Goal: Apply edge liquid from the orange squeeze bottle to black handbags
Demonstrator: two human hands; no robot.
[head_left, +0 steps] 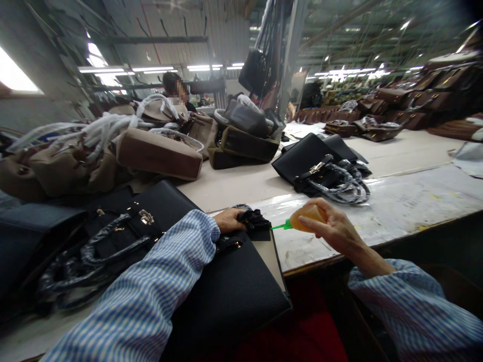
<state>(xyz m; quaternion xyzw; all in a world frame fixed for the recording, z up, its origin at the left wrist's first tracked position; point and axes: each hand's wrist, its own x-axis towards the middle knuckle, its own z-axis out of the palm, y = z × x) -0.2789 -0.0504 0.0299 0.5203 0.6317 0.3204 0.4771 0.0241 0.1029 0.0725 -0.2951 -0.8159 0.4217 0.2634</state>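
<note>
A black handbag [234, 291] lies in front of me at the table's edge, its beige inner side showing along the right. My left hand [229, 220] is closed on bunched black material [254, 221] at the bag's upper end. From the right, my right hand [332, 226] holds a squeeze bottle [307, 218] of amber liquid, fingers wrapped round it. The bottle's thin green nozzle [279, 227] points left, its tip at the edge of the bag beside the black material. Whether liquid comes out cannot be seen.
Black bags with wrapped handles lie at the left [162, 201] and beyond my right hand [305, 156]. Brown bags [158, 153] are piled behind on the left, more [426, 100] at the far right. A person [177, 90] is in the background. The table's front edge [313, 263] runs rightward.
</note>
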